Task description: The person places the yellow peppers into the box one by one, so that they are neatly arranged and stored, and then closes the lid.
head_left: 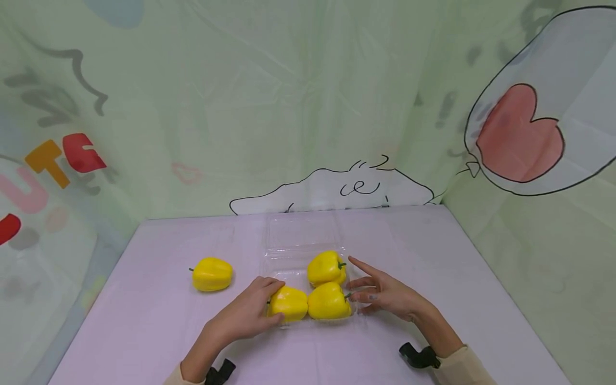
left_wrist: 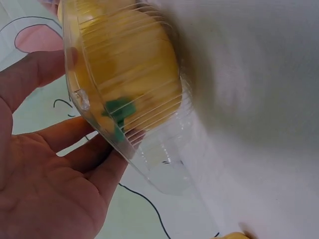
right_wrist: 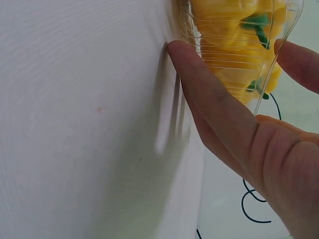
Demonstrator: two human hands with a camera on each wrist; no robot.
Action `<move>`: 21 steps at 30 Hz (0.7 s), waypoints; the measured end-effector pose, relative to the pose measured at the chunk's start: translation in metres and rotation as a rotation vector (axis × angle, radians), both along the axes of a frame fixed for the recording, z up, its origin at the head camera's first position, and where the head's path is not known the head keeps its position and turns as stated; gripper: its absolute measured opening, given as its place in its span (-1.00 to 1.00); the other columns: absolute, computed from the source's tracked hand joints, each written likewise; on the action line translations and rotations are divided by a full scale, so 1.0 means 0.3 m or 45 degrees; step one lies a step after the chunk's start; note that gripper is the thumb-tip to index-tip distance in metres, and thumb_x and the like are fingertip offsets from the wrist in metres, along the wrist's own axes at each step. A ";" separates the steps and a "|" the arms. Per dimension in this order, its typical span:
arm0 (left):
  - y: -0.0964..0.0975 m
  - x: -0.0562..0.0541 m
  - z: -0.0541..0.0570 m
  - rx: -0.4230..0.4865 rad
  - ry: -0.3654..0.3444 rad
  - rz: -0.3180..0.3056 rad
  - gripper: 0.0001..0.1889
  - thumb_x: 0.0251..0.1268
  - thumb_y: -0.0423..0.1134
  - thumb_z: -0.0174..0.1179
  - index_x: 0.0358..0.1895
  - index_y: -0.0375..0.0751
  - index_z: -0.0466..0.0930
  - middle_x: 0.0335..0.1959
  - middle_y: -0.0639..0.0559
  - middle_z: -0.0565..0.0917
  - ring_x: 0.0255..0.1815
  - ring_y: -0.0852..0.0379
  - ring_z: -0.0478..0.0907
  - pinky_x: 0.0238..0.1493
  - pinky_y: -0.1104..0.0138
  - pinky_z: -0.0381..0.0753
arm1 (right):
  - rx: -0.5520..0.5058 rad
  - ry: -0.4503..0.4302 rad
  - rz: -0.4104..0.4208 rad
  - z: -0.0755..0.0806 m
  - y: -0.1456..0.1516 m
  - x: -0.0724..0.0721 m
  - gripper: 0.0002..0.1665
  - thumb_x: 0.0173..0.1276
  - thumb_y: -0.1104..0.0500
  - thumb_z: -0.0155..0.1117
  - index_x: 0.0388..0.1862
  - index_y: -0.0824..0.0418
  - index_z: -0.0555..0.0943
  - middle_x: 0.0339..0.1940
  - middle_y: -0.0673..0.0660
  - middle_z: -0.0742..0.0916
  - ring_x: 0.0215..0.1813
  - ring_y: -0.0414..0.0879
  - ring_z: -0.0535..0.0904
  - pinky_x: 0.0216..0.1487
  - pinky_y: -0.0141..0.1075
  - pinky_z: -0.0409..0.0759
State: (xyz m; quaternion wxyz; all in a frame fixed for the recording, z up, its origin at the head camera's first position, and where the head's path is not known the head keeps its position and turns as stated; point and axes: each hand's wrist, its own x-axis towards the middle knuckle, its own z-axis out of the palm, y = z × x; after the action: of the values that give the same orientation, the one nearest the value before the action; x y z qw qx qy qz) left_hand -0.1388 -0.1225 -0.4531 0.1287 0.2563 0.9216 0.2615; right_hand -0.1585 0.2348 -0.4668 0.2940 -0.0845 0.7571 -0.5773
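Observation:
A clear plastic clamshell box [head_left: 289, 325] lies with its lid folded back, holding three yellow bell peppers. My left hand [head_left: 250, 310] grips the front-left bell pepper [head_left: 289, 303], thumb at its near side and fingers at its far side; its green stem shows through the ribbed wall in the left wrist view. Beside the box's right wall is my right hand [head_left: 385, 294], fingers loosely extended and holding nothing. Nearest to it are the front-right bell pepper [head_left: 329, 301] and the back-right bell pepper [head_left: 326, 268], their stems turned toward that hand.
Another yellow bell pepper [head_left: 212, 274] lies on the pale tabletop [head_left: 168, 321], left of the box. The open lid [head_left: 303, 232] extends toward the table's back edge. Printed curtains [head_left: 269, 107] hang behind and at both sides.

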 end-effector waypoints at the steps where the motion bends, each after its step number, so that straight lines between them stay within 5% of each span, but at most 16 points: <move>1: 0.002 0.002 0.000 0.002 0.000 0.005 -0.29 0.35 -0.07 0.39 0.50 -0.29 0.45 0.46 -0.12 0.53 0.43 -0.04 0.47 0.49 -0.04 0.53 | -0.001 0.000 -0.002 0.000 -0.001 0.000 0.22 0.47 0.12 0.44 0.81 -0.02 -0.17 0.49 0.54 0.49 0.22 0.10 0.72 0.12 0.04 0.80; 21: -0.007 0.003 -0.016 0.045 0.040 0.003 -0.29 0.29 -0.04 0.43 0.46 -0.24 0.47 0.43 -0.05 0.56 0.41 0.01 0.48 0.47 -0.05 0.54 | -0.006 0.004 -0.003 -0.005 0.001 0.002 0.21 0.46 0.14 0.44 0.81 -0.03 -0.15 0.49 0.55 0.50 0.21 0.09 0.72 0.13 0.05 0.80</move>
State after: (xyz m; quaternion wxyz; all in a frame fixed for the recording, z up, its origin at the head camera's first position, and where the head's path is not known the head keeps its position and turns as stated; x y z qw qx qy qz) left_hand -0.1379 -0.1247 -0.4578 0.1092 0.2614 0.9191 0.2739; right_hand -0.1578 0.2352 -0.4682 0.2921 -0.0851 0.7564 -0.5791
